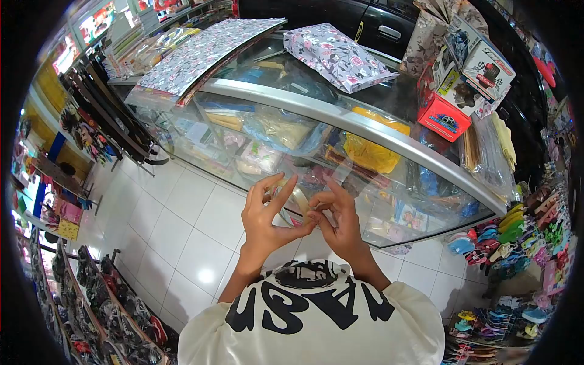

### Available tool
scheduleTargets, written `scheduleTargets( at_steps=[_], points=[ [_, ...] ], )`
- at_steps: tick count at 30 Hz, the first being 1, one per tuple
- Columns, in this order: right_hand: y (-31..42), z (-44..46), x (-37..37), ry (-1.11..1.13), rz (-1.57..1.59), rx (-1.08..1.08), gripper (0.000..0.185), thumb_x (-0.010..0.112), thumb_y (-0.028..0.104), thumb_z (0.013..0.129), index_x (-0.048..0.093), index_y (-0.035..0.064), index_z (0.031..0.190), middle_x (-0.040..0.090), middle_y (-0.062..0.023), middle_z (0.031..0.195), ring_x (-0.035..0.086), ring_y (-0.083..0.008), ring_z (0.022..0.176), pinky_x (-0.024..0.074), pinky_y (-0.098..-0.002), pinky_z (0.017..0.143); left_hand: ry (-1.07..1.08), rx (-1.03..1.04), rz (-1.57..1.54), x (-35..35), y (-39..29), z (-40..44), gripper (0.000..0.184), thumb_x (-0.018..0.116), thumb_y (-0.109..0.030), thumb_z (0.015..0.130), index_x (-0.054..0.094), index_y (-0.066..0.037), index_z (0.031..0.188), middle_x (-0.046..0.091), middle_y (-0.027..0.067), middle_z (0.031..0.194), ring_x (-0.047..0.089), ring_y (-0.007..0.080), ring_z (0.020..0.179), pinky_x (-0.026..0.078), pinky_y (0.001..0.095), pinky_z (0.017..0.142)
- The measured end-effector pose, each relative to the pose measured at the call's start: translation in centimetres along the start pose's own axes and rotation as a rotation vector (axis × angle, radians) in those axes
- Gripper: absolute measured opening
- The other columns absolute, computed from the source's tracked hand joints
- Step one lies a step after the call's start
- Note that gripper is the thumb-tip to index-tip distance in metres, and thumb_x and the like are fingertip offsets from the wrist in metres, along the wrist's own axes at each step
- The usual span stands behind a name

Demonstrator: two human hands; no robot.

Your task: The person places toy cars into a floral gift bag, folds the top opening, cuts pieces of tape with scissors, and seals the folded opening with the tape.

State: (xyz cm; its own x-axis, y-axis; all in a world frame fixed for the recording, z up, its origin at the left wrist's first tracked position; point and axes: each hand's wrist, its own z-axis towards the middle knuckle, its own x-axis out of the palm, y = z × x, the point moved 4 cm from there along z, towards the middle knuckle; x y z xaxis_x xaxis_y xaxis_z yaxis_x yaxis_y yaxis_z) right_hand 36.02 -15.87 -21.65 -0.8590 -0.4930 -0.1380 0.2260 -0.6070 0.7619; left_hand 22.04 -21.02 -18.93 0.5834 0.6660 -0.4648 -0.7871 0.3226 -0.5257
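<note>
Both hands up front, just below view center, apart from the tabletop (359, 123), a glass display counter with its metal front edge running from 11 to 3 o'clock. Main thing is a clear/yellowish tape roll (300, 199), held between the hands near center. Left hand (260, 213): curled round the roll from the 9 o'clock side, thumb reaching across underneath, grip filled by the roll. Right hand (344, 224): on the 3 o'clock side, thumb and finger nearly closed at the roll's edge, narrow grip; can't tell if a tape end is pinched in it.

Progress: flat packet (337, 56) between 12 and 1 o'clock is already covered in floral paper, lying on the tabletop. Can't tell if its folds are fastened. Tape looks like it's at the end-finding or peeling stage; no free strip can be made out, so putting a strip on anything looks undone. Flat floral sheets (210, 55) at 11 o'clock, in a stack. Toy boxes (447, 115) at 2 o'clock, printed sides uncovered, beside upright patterned paper (421, 38).

Rest: bagged goods (371, 146) under the glass, some yellow; black car (380, 27) past the counter at 12 to 1; belts (109, 109) hanging at 10; sandals (514, 228) on display at 3 to 4; shoes (79, 304) racked at 8; white tiled floor (176, 234) at 8 to 9.
</note>
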Motion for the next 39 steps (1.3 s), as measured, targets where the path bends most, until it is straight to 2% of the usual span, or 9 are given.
scheduleTargets(
  at_steps=[5, 14, 20, 22, 28, 34, 39],
  points=[
    [0.0, 0.2, 0.0, 0.033, -0.059, -0.006, 0.066, 0.059, -0.005, 0.084, 0.024, 0.0058, 0.139, 0.057, -0.0122, 0.097, 0.059, -0.0192, 0.088, 0.0506, -0.0316, 0.076, 0.028, -0.007, 0.005, 0.1, 0.4, 0.0, 0.068, 0.082, -0.023, 0.048, 0.065, -0.012, 0.113, 0.056, 0.0137, 0.110, 0.057, 0.0285, 0.093, 0.050, 0.0343, 0.073],
    [0.1, 1.6, 0.3, -0.065, 0.103, 0.106, 0.071, 0.060, -0.005, 0.083, 0.019, 0.0062, 0.141, 0.060, -0.0125, 0.100, 0.061, -0.0177, 0.087, 0.0503, -0.0300, 0.076, 0.069, -0.022, -0.029, -0.4, 1.8, 0.7, 0.072, 0.084, -0.028, 0.049, 0.063, -0.016, 0.117, 0.055, 0.0127, 0.111, 0.057, 0.0275, 0.094, 0.050, 0.0335, 0.074],
    [0.6, 3.7, 1.2, 0.039, -0.157, 0.160, 0.077, 0.064, 0.003, 0.083, 0.016, 0.0054, 0.142, 0.063, -0.0108, 0.096, 0.063, -0.0176, 0.083, 0.0500, -0.0294, 0.078, 0.111, 0.053, 0.035, -2.0, 3.4, 1.9, 0.072, 0.084, -0.028, 0.049, 0.063, -0.019, 0.117, 0.055, 0.0109, 0.113, 0.057, 0.0263, 0.096, 0.050, 0.0334, 0.074],
    [1.0, 4.5, 1.8, 0.083, -0.199, 0.175, 0.075, 0.064, 0.004, 0.083, 0.017, 0.0048, 0.141, 0.063, -0.0104, 0.095, 0.062, -0.0186, 0.083, 0.0499, -0.0303, 0.079, 0.142, 0.082, 0.069, -2.6, 4.0, 2.3, 0.074, 0.084, -0.027, 0.047, 0.063, -0.018, 0.117, 0.055, 0.0118, 0.115, 0.057, 0.0265, 0.100, 0.051, 0.0346, 0.074],
    [0.8, 6.0, 3.9, 0.132, -0.293, 0.172, 0.062, 0.063, 0.004, 0.082, 0.027, 0.0040, 0.133, 0.060, -0.0095, 0.094, 0.061, -0.0214, 0.086, 0.0490, -0.0319, 0.080, 0.164, 0.138, 0.128, -3.8, 5.7, 3.6, 0.073, 0.082, -0.025, 0.047, 0.063, -0.019, 0.117, 0.056, 0.0104, 0.113, 0.058, 0.0262, 0.098, 0.051, 0.0333, 0.074],
    [-1.8, 5.7, 5.7, 0.170, -0.327, 0.175, 0.047, 0.065, 0.005, 0.080, 0.035, 0.0045, 0.118, 0.052, -0.0109, 0.096, 0.056, -0.0227, 0.087, 0.0485, -0.0327, 0.080, 0.275, 0.035, 0.106, -4.1, 7.2, 3.9, 0.076, 0.080, -0.024, 0.047, 0.061, -0.020, 0.121, 0.058, 0.0096, 0.110, 0.059, 0.0255, 0.096, 0.051, 0.0330, 0.074],
    [-2.0, 5.4, 5.4, 0.209, -0.294, 0.219, 0.040, 0.064, 0.004, 0.081, 0.036, 0.0042, 0.110, 0.049, -0.0103, 0.097, 0.054, -0.0212, 0.087, 0.0476, -0.0325, 0.079, 0.298, -0.028, -0.021, -3.1, 7.8, 3.1, 0.070, 0.077, -0.030, 0.055, 0.059, -0.020, 0.122, 0.059, 0.0095, 0.104, 0.060, 0.0266, 0.089, 0.051, 0.0334, 0.070]
  ],
)
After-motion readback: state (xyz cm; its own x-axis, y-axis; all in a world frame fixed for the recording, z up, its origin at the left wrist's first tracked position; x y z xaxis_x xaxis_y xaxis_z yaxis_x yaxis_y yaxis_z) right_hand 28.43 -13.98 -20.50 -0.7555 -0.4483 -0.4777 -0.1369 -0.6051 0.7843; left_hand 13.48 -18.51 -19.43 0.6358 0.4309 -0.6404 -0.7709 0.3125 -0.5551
